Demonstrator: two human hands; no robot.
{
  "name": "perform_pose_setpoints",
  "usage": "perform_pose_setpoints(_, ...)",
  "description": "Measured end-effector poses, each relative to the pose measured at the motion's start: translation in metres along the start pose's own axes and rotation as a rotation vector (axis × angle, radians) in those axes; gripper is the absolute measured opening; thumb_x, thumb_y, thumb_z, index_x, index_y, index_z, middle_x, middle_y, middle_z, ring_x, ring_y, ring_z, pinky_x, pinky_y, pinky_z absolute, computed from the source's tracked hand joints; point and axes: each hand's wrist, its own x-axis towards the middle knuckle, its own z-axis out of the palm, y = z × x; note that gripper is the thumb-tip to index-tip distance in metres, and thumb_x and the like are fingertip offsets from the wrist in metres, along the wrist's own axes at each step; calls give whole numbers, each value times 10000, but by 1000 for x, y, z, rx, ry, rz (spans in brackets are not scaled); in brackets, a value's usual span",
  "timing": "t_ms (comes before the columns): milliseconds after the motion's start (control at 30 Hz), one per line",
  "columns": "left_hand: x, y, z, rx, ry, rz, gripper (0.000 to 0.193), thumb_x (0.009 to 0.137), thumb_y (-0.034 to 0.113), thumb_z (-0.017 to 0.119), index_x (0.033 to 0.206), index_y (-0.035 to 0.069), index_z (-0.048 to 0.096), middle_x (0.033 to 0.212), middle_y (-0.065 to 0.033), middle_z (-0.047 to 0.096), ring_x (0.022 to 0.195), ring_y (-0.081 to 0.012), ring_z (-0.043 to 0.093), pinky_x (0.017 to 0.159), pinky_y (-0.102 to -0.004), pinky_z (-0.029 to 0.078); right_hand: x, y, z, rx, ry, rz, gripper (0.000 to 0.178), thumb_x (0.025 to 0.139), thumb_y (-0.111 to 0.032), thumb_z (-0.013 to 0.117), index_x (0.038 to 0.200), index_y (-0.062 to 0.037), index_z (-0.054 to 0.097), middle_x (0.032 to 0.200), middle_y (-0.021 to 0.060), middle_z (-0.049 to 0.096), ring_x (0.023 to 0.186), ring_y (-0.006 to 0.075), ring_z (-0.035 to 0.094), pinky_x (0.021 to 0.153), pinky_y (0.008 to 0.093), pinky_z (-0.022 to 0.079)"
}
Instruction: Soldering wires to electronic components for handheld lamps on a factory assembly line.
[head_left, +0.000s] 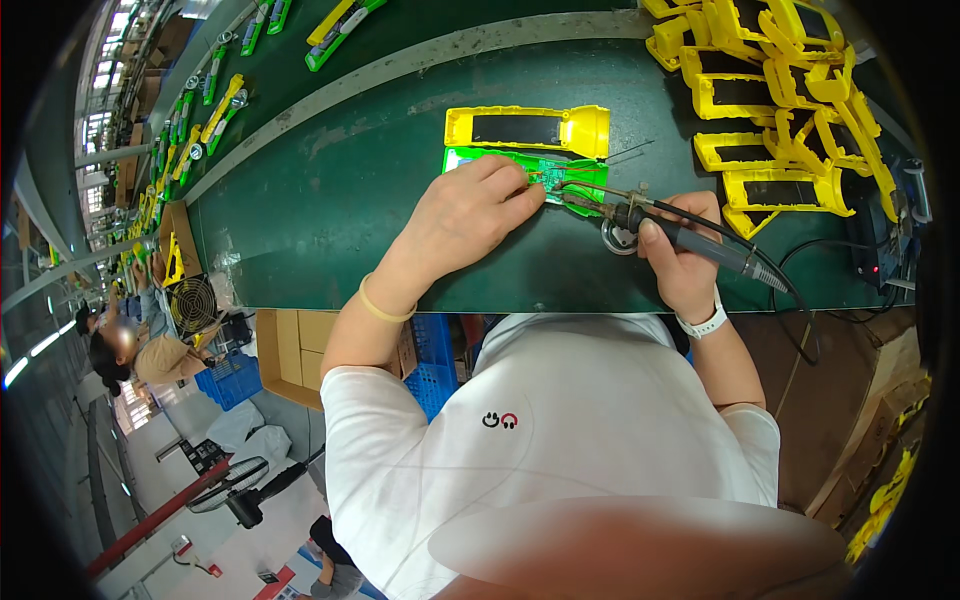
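My right hand (686, 262) grips a soldering iron (690, 240) with a dark grey handle and a thin black tube along it. Its tip reaches down to the small green circuit board (552, 172) inside a bright green plastic shell (592, 200). Over the shell's left part is my left hand (476, 212), fingers pinched together at the board; thin wires show by the fingertips, but what they hold is hidden. Just behind lies a yellow shell (590, 132) with a dark window. A round metal-rimmed part (618, 238) sits under the iron, partly covered.
Yellow shells (790, 190) are heaped at the right of the green bench (330, 220). A metal strip (400, 75) crosses behind, with yellow-green units (340, 30) beyond. A black cord (800, 345) hangs at the right edge. Another person (150, 350) sits far left.
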Motion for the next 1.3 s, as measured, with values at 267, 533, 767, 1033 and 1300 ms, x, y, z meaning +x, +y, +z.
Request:
perform_pose_setpoints(267, 6, 4, -1, -49, -14, -14, 212, 662, 72, 696, 869, 78, 646, 801, -56, 558, 761, -211, 571, 626, -312, 491, 36, -9, 1, 342, 249, -28, 253, 892, -73, 549, 1081, -14, 391, 970, 102, 535, 851, 162, 579, 789, 270, 460)
perform_pose_setpoints(533, 39, 23, 25, -168, 191, -184, 269, 638, 148, 741, 871, 57, 642, 827, -84, 553, 784, -261, 534, 692, -357, 452, 35, -9, 5, 437, 225, 37, 165, 932, -130, 475, 1050, -51, 392, 898, 141, 568, 808, 229, 623, 787, 448, 530)
perform_pose_setpoints(767, 38, 1, 29, -484, 289, -74, 139, 675, 89, 669, 812, 111, 666, 797, -45, 556, 861, -247, 541, 806, -360, 415, 30, -29, -2, 570, 291, -67, 184, 928, -137, 473, 1053, -54, 366, 902, 147, 562, 894, 320, 619, 795, 514, 530)
perform_pose_setpoints(1033, 25, 10, 42, -281, 256, -204, 112, 700, 94, 686, 798, 98, 630, 675, -44, 510, 681, -228, 503, 628, -342, 397, 31, -23, -5, 410, 244, -30, 215, 908, -111, 524, 1047, -52, 371, 792, 118, 532, 688, 226, 618, 589, 317, 534)
perform_pose_setpoints(1300, 24, -18, 30, -413, 85, -367, 80, 751, 102, 641, 817, 59, 630, 780, -97, 616, 752, -281, 577, 674, -372, 471, 37, -23, -6, 178, 64, 20, 265, 855, -17, 570, 1002, -61, 354, 755, 72, 533, 544, 95, 489, 468, 216, 393)
